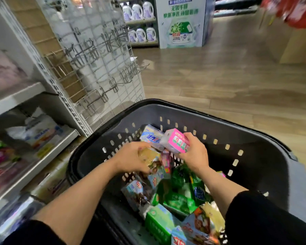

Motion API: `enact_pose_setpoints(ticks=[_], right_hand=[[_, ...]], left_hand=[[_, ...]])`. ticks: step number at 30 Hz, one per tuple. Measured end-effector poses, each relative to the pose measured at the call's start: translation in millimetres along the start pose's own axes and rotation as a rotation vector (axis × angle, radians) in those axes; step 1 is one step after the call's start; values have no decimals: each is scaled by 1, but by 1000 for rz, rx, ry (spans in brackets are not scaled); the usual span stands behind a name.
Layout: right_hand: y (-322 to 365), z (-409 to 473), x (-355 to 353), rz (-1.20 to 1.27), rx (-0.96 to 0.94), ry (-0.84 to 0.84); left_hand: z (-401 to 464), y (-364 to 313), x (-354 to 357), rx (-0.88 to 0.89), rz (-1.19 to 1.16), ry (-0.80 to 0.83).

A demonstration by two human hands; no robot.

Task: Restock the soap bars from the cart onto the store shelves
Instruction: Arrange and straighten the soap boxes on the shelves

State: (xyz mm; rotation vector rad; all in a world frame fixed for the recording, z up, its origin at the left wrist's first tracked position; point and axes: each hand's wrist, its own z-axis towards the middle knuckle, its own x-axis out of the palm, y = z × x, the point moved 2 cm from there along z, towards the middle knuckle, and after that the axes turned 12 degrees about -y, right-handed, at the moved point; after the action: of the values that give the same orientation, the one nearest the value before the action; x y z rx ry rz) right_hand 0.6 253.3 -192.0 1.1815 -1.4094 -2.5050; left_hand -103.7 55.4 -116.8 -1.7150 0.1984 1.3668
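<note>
A dark grey cart basket [210, 121] stands in front of me, holding several wrapped soap packs in green, blue and yellow. My right hand [194, 154] grips a pink soap pack [175, 140] and holds it just above the pile. My left hand [132, 156] is closed around a yellow-brown soap pack [148, 155] at the top of the pile. A blue and white soap pack [151, 136] lies against the far wall of the basket. Green soap packs [177, 200] fill the near part.
Store shelves [35, 160] with packaged goods run along the left. A wire rack with bare metal hooks [102, 55] stands beside the cart's far left corner. Wooden floor [228, 82] stretches ahead to a detergent display [182, 22].
</note>
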Motion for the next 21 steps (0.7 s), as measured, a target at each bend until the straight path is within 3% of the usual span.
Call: enact_pose_setpoints(ticks=[3,8,11,15,21], right_hand=[[42,1,-11,-11,-200,-38],[129,-29,-22,55,-819,-193],[190,-58,-16,171,-1087,-181],[265,-104,13,293,-1224,-81],[364,-178,66,393,-1332,-92]], left_hand=[[-25,11,-42,-23,-46,-160],[-99,48,-121,-94,-176,-550],[-162,63,-160,-120,-312,-758],[-254,86,-196,-170,-418,-988],[-389,139,-222,-315,-516,-1256]])
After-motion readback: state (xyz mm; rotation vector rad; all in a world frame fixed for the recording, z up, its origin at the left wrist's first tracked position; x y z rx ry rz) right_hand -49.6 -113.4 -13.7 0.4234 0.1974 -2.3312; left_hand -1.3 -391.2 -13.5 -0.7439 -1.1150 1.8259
